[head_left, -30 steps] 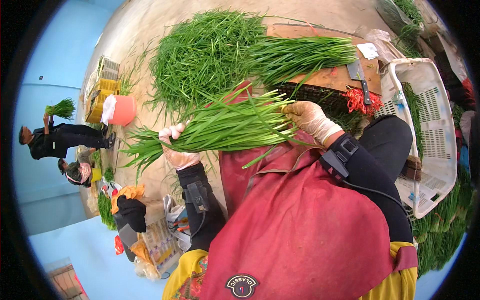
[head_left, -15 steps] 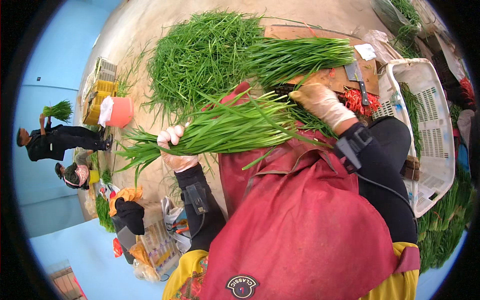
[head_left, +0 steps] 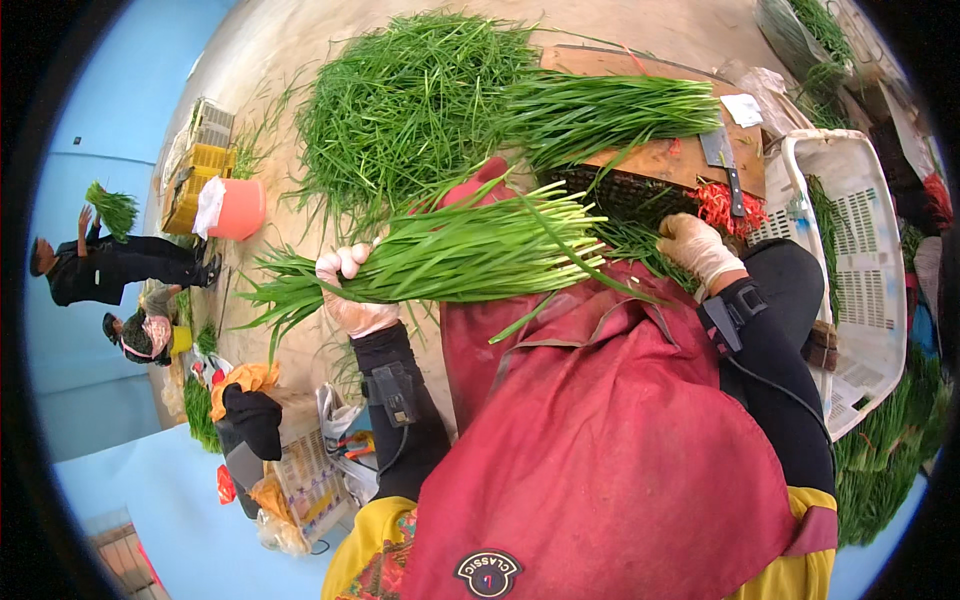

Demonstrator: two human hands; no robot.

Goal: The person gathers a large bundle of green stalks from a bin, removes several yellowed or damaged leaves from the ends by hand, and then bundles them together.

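The bundle of green chives lies crosswise in front of my chest, long axis running left to right. The pale cut stem ends point right, fanning out around the middle of the picture, and the leafy tips trail off left and droop past my grip. My left hand, gloved, is wrapped tight around the bundle near its leafy end, fingers curled right over the top. The bundle sits above my red apron, clear of the ground.

My right hand, gloved too, is off the bundle, just past the stem ends to the right, fingers loosely curled down among loose chives beside the red rubber bands; I can't tell whether it has hold of anything.

Just beyond lies the wooden board, with a second trimmed bunch on it and a cleaver at its right edge. Further out, a big loose heap of chives covers the floor. The white crate hems me in on the right. To the left there's more bare floor around a pink bucket, with other people well apart.
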